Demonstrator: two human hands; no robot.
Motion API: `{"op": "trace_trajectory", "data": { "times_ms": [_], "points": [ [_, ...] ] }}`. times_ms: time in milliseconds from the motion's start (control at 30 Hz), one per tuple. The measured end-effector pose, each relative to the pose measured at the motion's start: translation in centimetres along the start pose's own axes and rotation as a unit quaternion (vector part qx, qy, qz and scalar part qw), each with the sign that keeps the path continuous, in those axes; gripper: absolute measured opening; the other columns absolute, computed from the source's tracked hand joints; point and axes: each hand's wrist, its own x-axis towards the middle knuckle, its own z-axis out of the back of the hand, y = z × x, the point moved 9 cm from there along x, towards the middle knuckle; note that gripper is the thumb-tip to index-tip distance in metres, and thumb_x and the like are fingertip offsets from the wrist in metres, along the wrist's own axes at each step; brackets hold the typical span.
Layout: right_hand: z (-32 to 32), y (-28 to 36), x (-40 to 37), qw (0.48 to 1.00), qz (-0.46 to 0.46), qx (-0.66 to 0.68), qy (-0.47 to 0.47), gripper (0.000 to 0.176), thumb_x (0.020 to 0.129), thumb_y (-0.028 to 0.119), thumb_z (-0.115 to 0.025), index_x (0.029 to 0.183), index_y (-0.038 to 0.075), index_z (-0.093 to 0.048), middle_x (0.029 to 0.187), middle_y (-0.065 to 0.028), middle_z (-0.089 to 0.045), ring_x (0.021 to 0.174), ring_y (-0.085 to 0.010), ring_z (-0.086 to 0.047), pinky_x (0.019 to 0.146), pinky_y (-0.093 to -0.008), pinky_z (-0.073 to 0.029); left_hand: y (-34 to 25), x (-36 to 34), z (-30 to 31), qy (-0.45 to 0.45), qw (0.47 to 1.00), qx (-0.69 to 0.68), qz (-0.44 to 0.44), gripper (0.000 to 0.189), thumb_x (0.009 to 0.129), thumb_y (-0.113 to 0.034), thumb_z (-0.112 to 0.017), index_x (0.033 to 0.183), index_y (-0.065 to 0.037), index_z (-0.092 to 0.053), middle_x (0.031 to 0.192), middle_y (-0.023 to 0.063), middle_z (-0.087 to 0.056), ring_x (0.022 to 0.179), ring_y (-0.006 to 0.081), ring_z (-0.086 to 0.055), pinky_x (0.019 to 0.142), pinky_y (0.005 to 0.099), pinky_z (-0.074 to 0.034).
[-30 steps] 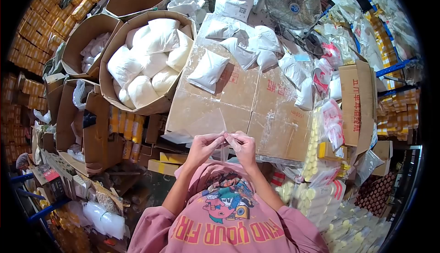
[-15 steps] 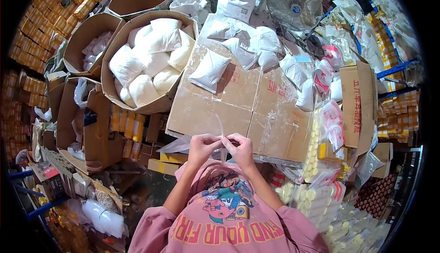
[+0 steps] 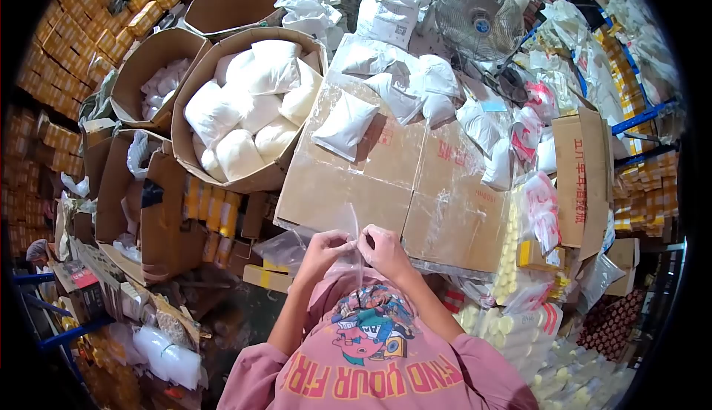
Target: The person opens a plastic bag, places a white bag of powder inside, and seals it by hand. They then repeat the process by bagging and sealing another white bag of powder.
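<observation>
My left hand (image 3: 324, 250) and my right hand (image 3: 383, 249) meet in front of my chest, both pinching the top of a thin clear plastic bag (image 3: 357, 241) that stands edge-on between them. The hands hover at the near edge of a flattened cardboard worktop (image 3: 386, 187). On that cardboard lies a white filled pouch (image 3: 345, 125), farther from me, apart from my hands. I wear a pink printed sweatshirt.
A large carton (image 3: 245, 106) full of white pouches stands left of the worktop, with more cartons (image 3: 156, 76) behind it. More white pouches (image 3: 404, 83), a fan (image 3: 478, 20), a brown box (image 3: 582, 172) and rolls of cream items (image 3: 512, 321) crowd the right.
My hands and the clear bag have stayed together, shifting slightly lower and closer to my chest; the view has tilted a little. Nothing else moved.
</observation>
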Motion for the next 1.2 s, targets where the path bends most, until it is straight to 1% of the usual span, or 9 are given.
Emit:
{"op": "trace_trajectory", "data": {
  "times_ms": [100,267,500,567,667,733,833,1033,1200],
  "points": [
    [-1.0,-0.6,-0.2,1.0,0.012,-0.019,-0.003,0.022,0.087,0.016,-0.06,0.079,-0.004,-0.057,0.076,-0.0257,-0.059,0.075,-0.0441,-0.06,0.067,-0.0455,-0.048,0.3,0.3,-0.1,-0.022,0.999,0.001,-0.028,0.01,0.087,-0.005,-0.067,0.082,0.003,-0.063,0.078,-0.0009,-0.062,0.076,0.0071,-0.058,0.071,0.0222,-0.048],
    [-2.0,-2.3,0.0,0.999,-0.024,-0.019,0.009,0.026,0.094,0.02,-0.053,0.081,-0.003,-0.054,0.073,-0.0289,-0.058,0.072,-0.0483,-0.058,0.062,-0.0496,-0.047,-3.2,-0.6,-0.9,-0.06,0.963,0.235,-0.12,0.014,0.085,-0.009,-0.067,0.081,0.003,-0.062,0.069,0.0011,-0.06,0.065,0.0052,-0.052,0.058,0.0222,-0.043],
    [-2.2,-2.3,0.1,0.999,0.03,-0.021,0.011,0.022,0.097,0.016,-0.046,0.086,-0.003,-0.05,0.077,-0.031,-0.056,0.078,-0.0505,-0.056,0.065,-0.052,-0.045,-1.4,0.7,-0.4,-0.078,0.982,0.14,-0.104,0.016,0.086,-0.012,-0.065,0.087,0.003,-0.066,0.069,0.0089,-0.066,0.066,0.0141,-0.062,0.064,0.0293,-0.051],
    [-1.9,-2.5,-0.1,0.999,0.029,-0.017,0.01,0.023,0.097,0.016,-0.046,0.085,-0.003,-0.05,0.077,-0.0303,-0.055,0.078,-0.0499,-0.056,0.064,-0.05,-0.044,-4.0,0.1,-1.8,-0.047,0.948,0.296,-0.105,0.018,0.083,-0.012,-0.063,0.093,0.002,-0.067,0.079,0.0197,-0.067,0.068,0.0292,-0.066,0.068,0.0351,-0.052],
    [-2.2,-3.4,-0.4,0.998,0.037,-0.05,0.011,0.022,0.097,0.015,-0.045,0.086,-0.003,-0.05,0.079,-0.0294,-0.056,0.079,-0.0495,-0.056,0.065,-0.0508,-0.045,-4.3,0.4,-2.6,-0.066,0.928,0.345,-0.127,0.017,0.075,-0.011,-0.064,0.086,0.001,-0.068,0.074,0.0233,-0.063,0.066,0.0368,-0.064,0.062,0.0382,-0.05],
    [-2.5,-3.6,-0.9,0.992,0.084,-0.085,0.027,0.021,0.096,0.015,-0.046,0.087,-0.003,-0.051,0.082,-0.0292,-0.057,0.08,-0.0497,-0.057,0.067,-0.0521,-0.046,-3.6,0.9,-3.1,-0.059,0.92,0.371,-0.113,0.018,0.073,-0.011,-0.062,0.086,0.0,-0.067,0.074,0.0239,-0.061,0.066,0.0375,-0.063,0.062,0.0397,-0.049],
    [-1.8,-4.3,-1.5,0.999,0.012,-0.047,0.023,0.019,0.095,0.013,-0.044,0.087,-0.002,-0.052,0.081,-0.0292,-0.057,0.083,-0.0493,-0.056,0.071,-0.0548,-0.045,-1.0,1.7,-2.4,-0.068,0.945,0.307,-0.087,0.019,0.07,-0.012,-0.063,0.084,0.0,-0.068,0.071,0.0222,-0.062,0.063,0.0368,-0.063,0.06,0.0395,-0.049],
    [-4.6,-7.0,-1.6,0.997,-0.001,-0.07,0.028,0.021,0.088,0.013,-0.055,0.077,-0.004,-0.055,0.08,-0.0314,-0.059,0.079,-0.0483,-0.059,0.067,-0.0506,-0.048,-1.3,2.0,-0.6,-0.093,0.871,0.419,-0.239,0.012,0.07,-0.008,-0.061,0.077,0.001,-0.062,0.069,0.0234,-0.059,0.068,0.0438,-0.059,0.06,0.048,-0.047],
    [-3.8,-13.7,2.3,0.971,-0.098,-0.194,0.103,0.022,0.08,0.016,-0.063,0.079,-0.005,-0.06,0.081,-0.0311,-0.061,0.081,-0.0471,-0.061,0.071,-0.0512,-0.049,3.2,4.8,5.4,-0.138,0.792,0.555,-0.212,0.005,0.072,-0.004,-0.054,0.075,0.0,-0.054,0.069,0.0228,-0.056,0.066,0.0426,-0.057,0.057,0.0535,-0.045]
  ]
}}
